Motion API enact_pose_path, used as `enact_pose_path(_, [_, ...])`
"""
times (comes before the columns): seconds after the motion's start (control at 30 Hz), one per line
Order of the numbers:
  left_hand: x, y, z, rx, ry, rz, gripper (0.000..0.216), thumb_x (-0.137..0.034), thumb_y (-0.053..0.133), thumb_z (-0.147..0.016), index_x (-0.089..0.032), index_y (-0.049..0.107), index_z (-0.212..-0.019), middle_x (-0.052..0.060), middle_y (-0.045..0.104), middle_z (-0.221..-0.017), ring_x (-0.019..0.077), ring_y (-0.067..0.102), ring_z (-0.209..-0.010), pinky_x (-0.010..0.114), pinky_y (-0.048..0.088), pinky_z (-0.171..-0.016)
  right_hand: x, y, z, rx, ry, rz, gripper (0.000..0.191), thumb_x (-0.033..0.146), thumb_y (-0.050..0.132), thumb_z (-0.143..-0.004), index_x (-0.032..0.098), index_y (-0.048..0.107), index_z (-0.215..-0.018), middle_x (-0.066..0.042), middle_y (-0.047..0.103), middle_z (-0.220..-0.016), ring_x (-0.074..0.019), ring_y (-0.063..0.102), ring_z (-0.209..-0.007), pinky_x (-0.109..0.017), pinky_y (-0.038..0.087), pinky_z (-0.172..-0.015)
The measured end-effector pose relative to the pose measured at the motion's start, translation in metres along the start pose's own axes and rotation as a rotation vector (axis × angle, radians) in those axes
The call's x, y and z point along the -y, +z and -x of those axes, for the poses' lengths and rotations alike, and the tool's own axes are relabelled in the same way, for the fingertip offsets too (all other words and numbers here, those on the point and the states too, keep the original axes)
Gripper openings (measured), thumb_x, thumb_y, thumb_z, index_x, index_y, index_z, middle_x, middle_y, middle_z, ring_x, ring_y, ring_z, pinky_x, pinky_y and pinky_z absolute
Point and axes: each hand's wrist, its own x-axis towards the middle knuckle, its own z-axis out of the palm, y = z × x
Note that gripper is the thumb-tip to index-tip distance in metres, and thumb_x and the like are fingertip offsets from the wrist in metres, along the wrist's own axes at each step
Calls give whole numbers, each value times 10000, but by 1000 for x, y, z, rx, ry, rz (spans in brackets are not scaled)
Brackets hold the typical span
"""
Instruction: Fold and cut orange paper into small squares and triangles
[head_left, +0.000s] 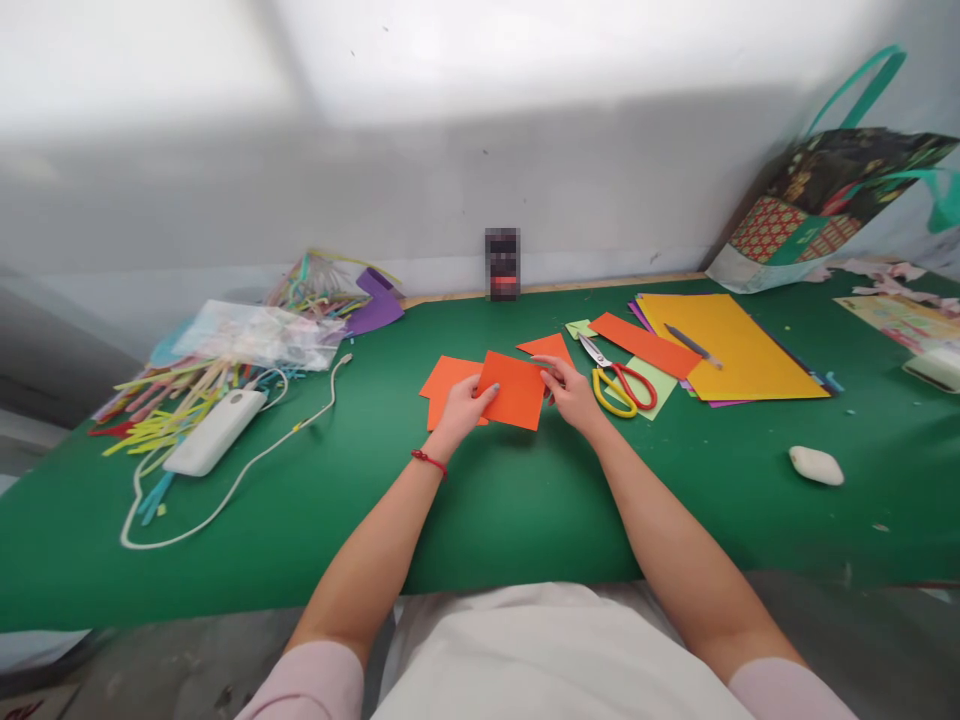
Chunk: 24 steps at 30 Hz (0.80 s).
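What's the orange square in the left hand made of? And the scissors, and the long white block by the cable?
The orange square looks like matt paper or thin card: flat, thin, crisp-edged. The scissors seem to have shiny metal blades, silvery, and probably plastic handles, coloured yellow and red. The white block is likely smooth hard plastic, with rounded corners and even colour.

The orange square [516,390] looks like smooth, matt paper, as does the yellow sheet [757,350]. The scissor blades [595,350] are shiny metal, their handles [637,386] glossy plastic. A clear bag [255,335] is crinkled, glossy plastic; the white device [216,432] looks like smooth plastic. The green tabletop [360,530] is smooth with a faint sheen, the shirt [555,660] matt cloth.
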Motion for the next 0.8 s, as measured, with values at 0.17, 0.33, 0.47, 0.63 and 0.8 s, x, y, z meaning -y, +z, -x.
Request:
enact_pose_path(0.17, [1,12,6,-92,-6,38,315,-388,642,-696,-141,651,-890,77,701,-882,220,652,-807,318,538,-674,1,3,2,-99,-36,89,324,356,416,-845,232,576,-1098,23,434,-602,-147,459,-528,-277,422,-511])
enact_pose_path(0.33, [0,21,10,-126,-5,163,321,-387,638,-700,-141,648,-906,89,698,-933,225,648,-879,356,516,-803,3,8,5,-218,-94,163,329,367,380,-866,226,572,-1093,29,424,-587,-141,416,-497,-278,391,-540])
enact_pose_path(0.47, [0,22,11,-150,12,142,308,-371,617,-717,-134,641,-911,93,692,-929,226,644,-877,356,504,-810,3,10,4,-243,-63,138,354,429,379,-862,221,576,-1069,16,477,-587,-155,462,-519,-283,404,-536])
enact_pose_path(0.63, [-1,15,9,-223,52,-5,257,-365,579,-747,-139,641,-852,79,682,-860,228,635,-829,327,501,-724,0,5,0,-267,55,-29,439,554,366,-837,207,553,-1031,-32,608,-700,-175,557,-610,-264,428,-473])
enact_pose_path(0.8, [-3,12,9,-236,102,-132,232,-358,556,-762,-150,642,-817,55,672,-799,207,616,-769,290,473,-667,4,1,2,-282,8,111,361,553,504,-780,199,573,-787,-45,621,-717,-180,566,-668,-278,448,-563])
